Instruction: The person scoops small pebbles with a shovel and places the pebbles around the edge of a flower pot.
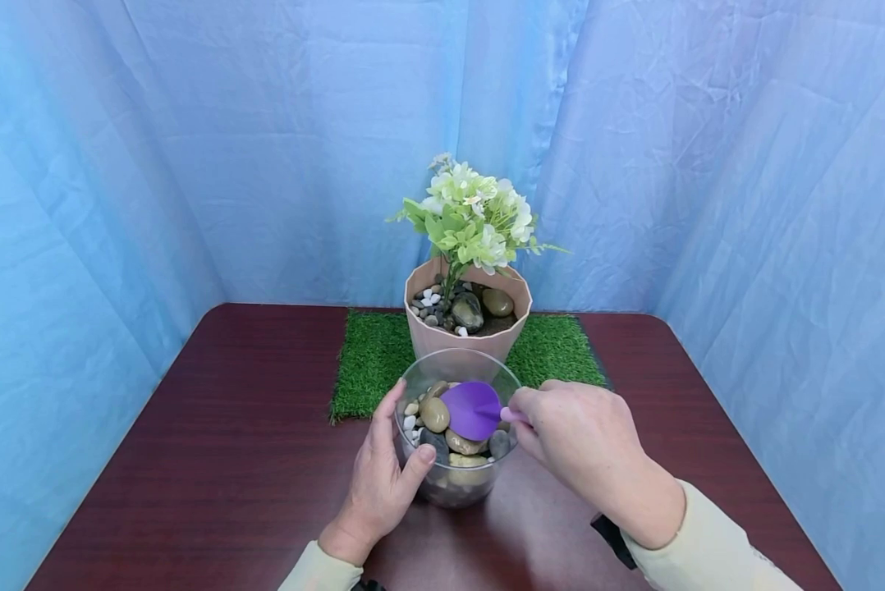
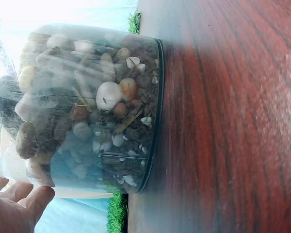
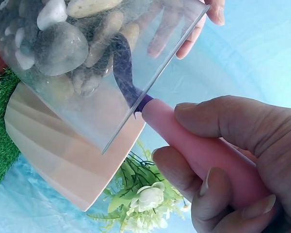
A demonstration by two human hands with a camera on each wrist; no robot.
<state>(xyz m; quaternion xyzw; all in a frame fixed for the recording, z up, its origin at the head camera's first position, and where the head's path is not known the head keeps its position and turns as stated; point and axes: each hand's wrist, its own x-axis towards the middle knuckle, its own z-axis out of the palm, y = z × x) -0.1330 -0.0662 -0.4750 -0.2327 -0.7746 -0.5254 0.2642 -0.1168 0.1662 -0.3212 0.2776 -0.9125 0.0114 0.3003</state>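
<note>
A clear round glass bowl point(image 1: 453, 492) holds stones and pebbles of mixed colours. My left hand point(image 1: 382, 474) grips its left side, thumb near the front rim and fingers along the outer wall. In my right hand point(image 1: 586, 439) is a small hand trowel; its pink handle point(image 3: 194, 145) is wrapped by the fingers and thumb. The trowel's purple blade point(image 1: 474, 410) lies inside the bowl, over the stones. Through the bowl's side, the left wrist view shows layered pebbles point(image 2: 108, 95) and finer bits at the bottom.
Behind the bowl, a pale pink planter point(image 1: 457, 341) with white artificial flowers point(image 1: 479, 205), soil and stones stands on a green grass mat point(image 1: 372, 361). The dark red wooden table point(image 1: 213, 460) is enclosed by blue curtains point(image 1: 287, 148).
</note>
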